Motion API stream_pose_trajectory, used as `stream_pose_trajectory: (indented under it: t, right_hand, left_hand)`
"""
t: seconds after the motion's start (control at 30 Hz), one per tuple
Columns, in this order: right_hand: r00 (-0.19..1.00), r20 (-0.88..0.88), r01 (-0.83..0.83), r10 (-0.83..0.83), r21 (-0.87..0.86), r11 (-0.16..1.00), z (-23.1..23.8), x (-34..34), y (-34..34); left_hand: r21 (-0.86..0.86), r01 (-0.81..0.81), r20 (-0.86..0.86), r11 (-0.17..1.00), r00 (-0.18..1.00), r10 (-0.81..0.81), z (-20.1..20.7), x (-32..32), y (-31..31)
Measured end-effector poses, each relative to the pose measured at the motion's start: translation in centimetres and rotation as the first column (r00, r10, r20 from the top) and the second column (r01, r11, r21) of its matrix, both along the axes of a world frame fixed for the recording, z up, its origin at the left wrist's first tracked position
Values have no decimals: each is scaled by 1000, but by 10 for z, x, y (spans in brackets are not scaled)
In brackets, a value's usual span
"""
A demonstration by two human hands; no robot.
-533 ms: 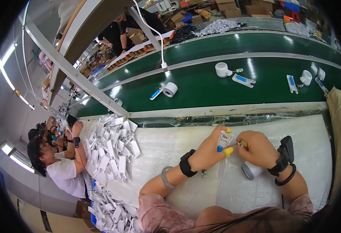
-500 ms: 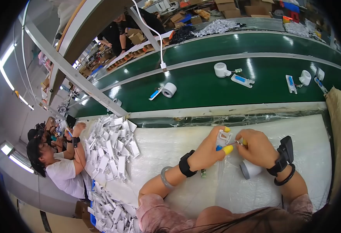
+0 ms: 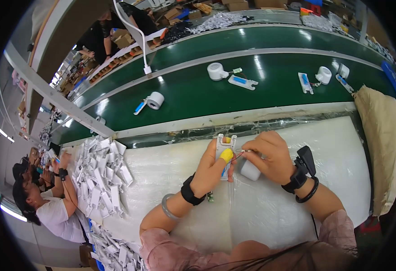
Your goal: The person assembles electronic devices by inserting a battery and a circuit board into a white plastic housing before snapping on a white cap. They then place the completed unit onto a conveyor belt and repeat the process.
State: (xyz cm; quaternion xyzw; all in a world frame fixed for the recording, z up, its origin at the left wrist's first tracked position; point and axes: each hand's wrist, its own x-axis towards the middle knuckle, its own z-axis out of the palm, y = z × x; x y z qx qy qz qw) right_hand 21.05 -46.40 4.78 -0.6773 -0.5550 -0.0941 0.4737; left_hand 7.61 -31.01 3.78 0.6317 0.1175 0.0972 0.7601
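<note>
My left hand [image 3: 209, 170] is closed around a white plastic housing [image 3: 221, 148] with a blue battery-like piece [image 3: 225, 171] along it. Yellow covers wrap the thumb and a fingertip of this hand. Just to the right, my right hand [image 3: 270, 156] pinches thin wires [image 3: 239, 152] running toward the housing; a small metallic bit shows at its fingertips. Beneath the right hand lies a white round lamp-like head [image 3: 250, 170], partly hidden by the fingers. A small green circuit board [image 3: 210, 197] shows below my left wrist.
A heap of white plastic housings [image 3: 101, 176] lies at left, with more in a blue bin [image 3: 99, 264] below. Beyond the padded tabletop [image 3: 175, 162], a green conveyor [image 3: 184, 99] carries several white round heads with battery pieces. Brown paper [image 3: 378, 135] hangs at right; a white cable [image 3: 144, 49] dangles above. Co-workers sit at left.
The view has swung, shifting the scene left and up. My left hand has turned the housing more upright, so its blue piece shows more. My right hand still pinches near it.
</note>
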Motion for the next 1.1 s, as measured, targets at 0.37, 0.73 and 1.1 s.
stream_pose_trajectory:
  t: [0.37, 0.73, 1.1]
  right_hand:
    - [992, 115, -69, 53, 142, 987, -12, 0, 5]
    - [982, 188, -43, -3, 236, 971, -13, -3, 4]
    - [980, 201, -50, -8, 282, 958, -13, -5, 5]
  left_hand:
    - [-51, 60, 69, 997, 996, -56, -2, 1, -2]
    - [14, 84, 30, 996, 996, -84, 11, -4, -15]
    - [59, 156, 40, 986, 987, -158, 10, -7, -17]
